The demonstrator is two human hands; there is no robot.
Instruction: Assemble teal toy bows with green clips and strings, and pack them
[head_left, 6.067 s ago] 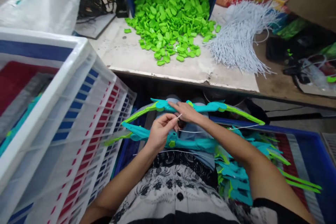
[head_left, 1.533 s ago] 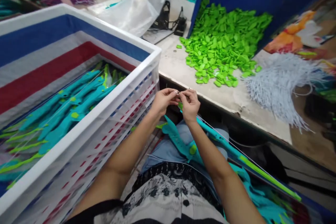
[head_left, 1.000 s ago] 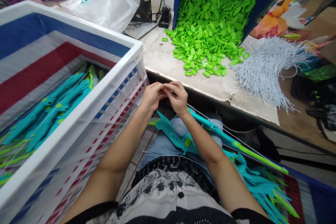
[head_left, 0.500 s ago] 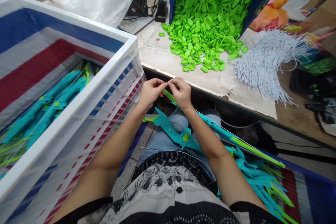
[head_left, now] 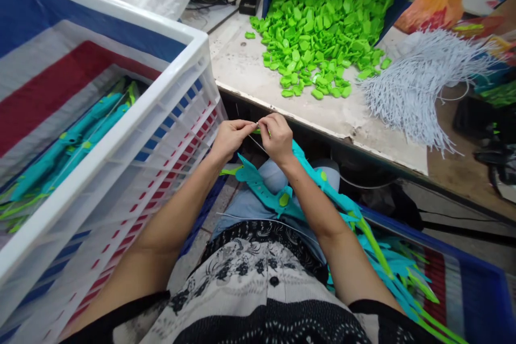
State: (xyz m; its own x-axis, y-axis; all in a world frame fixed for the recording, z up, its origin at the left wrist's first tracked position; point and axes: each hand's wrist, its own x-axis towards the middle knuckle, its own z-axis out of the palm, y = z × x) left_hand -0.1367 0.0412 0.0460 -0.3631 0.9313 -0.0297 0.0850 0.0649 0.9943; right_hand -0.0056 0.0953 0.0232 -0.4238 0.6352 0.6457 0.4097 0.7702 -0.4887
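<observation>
My left hand (head_left: pixel 228 141) and my right hand (head_left: pixel 277 138) meet at the fingertips in front of the table edge, both closed in a pinch. Between them is the white string (head_left: pixel 256 143) at the green tip of a teal toy bow (head_left: pixel 331 189); the exact hold is too small to make out. That bow runs under my right forearm, slanting down to the right. A second teal toy bow (head_left: pixel 264 193) with a green centre piece lies across my lap, its string slack near my waist.
A white crate (head_left: pixel 197 43) with a striped lining holds finished-looking bows on the left. Loose green plastic pieces (head_left: pixel 318 37) spill from a blue bin onto the table (head_left: pixel 234 59). A bundle of white strings (head_left: pixel 419 86) lies right. More teal parts (head_left: pixel 387 258) fill a blue crate (head_left: pixel 484 285).
The bow under my right arm has turned, its flat teal side and green spot now showing. My fingertips stay together, and a taut length of string shows below them. The view has tilted slightly downward.
</observation>
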